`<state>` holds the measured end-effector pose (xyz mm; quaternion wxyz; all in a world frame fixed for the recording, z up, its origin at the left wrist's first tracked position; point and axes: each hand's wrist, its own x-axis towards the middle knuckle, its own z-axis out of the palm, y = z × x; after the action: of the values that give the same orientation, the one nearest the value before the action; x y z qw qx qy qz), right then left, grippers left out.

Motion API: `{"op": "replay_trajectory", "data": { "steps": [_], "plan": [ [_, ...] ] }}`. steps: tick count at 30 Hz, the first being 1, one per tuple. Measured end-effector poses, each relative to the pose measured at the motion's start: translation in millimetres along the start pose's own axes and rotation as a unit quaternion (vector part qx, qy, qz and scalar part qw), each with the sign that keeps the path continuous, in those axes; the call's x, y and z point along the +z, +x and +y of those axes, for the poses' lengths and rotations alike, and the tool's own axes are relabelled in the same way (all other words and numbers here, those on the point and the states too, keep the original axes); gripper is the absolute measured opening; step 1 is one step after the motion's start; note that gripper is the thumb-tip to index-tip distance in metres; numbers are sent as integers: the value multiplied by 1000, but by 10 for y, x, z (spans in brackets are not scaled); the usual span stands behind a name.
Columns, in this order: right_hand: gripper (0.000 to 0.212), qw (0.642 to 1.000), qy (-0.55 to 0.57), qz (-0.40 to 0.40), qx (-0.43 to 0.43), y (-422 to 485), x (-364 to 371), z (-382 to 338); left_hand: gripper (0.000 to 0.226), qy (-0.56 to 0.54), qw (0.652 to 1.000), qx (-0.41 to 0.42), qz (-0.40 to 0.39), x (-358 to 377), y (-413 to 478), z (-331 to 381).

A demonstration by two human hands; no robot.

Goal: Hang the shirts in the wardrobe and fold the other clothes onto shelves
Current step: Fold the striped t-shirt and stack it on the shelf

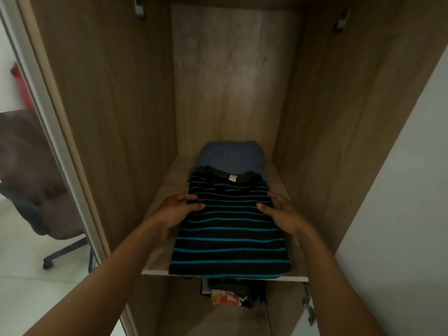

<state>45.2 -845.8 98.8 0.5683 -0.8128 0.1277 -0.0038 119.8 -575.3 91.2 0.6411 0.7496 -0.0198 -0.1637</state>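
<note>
A folded black shirt with teal stripes (230,236) lies on the wooden wardrobe shelf (160,255), its collar pointing to the back. It rests partly on a folded blue garment (230,157) further in. My left hand (178,209) grips the striped shirt's left edge, thumb on top. On the right edge, my right hand (282,213) holds the shirt, fingers curled and thumb on the fabric.
The wardrobe's wooden side walls (116,105) close in the shelf on both sides. Below the shelf lies a pile of dark and orange-patterned clothes (230,295). A brown office chair (36,190) stands on the floor at the left, past the door edge.
</note>
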Motion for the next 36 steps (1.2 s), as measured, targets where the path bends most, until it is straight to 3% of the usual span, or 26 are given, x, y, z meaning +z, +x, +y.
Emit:
{"op": "replay_trajectory", "data": {
  "steps": [5,9,15,23,27,29,31,33,36],
  "plan": [
    [59,999,12,25,22,638,-9,-153,41,-98,994,9,38,75,607,169],
    [44,997,6,69,28,941,7,-67,46,-48,996,36,63,87,866,107],
    [36,973,87,162,-141,978,-63,-205,41,-41,979,157,120,45,985,92],
    [41,994,-30,87,-52,1303,19,111,57,148,976,121,102,-11,1216,-79],
    [54,987,-87,91,-95,1098,-78,-120,84,317,925,170,123,-9,942,71],
    [63,974,-154,99,-132,745,9,-211,84,386,897,202,83,161,513,166],
    [57,958,-228,62,-160,304,197,-115,74,440,870,216,50,370,79,99],
    [56,940,-304,16,-155,-91,375,83,72,495,844,202,32,558,-258,-83],
    [73,932,-342,25,-118,-422,476,383,90,555,814,168,37,691,-473,-351]
  ]
}}
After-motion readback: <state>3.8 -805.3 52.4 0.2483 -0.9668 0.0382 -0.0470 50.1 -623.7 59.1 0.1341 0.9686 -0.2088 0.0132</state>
